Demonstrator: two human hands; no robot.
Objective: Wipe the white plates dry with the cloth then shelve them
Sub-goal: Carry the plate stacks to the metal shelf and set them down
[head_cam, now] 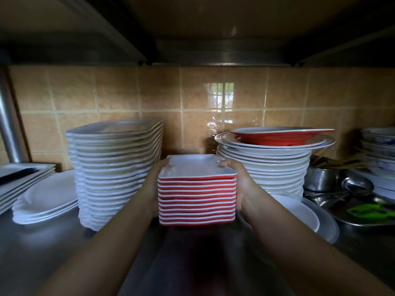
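Plates (197, 190), square, white inside and red beneath, stood in a neat stack on the steel shelf (42, 248), held from both sides. The left hand (152, 186) pressed flat against the stack's left side, its thumb hooked over the top rim; the right hand (237, 182) mirrored it on the right side, fingers lapping the top plate's far corner. Whether the stack's base rested fully on the shelf or hung just above it could not be told.

Left of the stack rose a tall white pile (115, 169) of squarish plates, and beyond that lay low oval plates (49, 199) and rectangular trays (23, 178). Right of the stack stood a round pile (267, 167) topped by a red bowl (280, 135), with a wide shallow dish (303, 214) at its foot. Farther right sat steel pots (320, 178), ladles and a green-handled tool (372, 212). Behind the stack ran a tan tiled wall (132, 92).

No cloth appeared anywhere in view. By the look of it, drying of this batch was finished and shelving was in its closing stage: the stack sat in the gap between the two piles, and what apparently remained was to settle it and let go.
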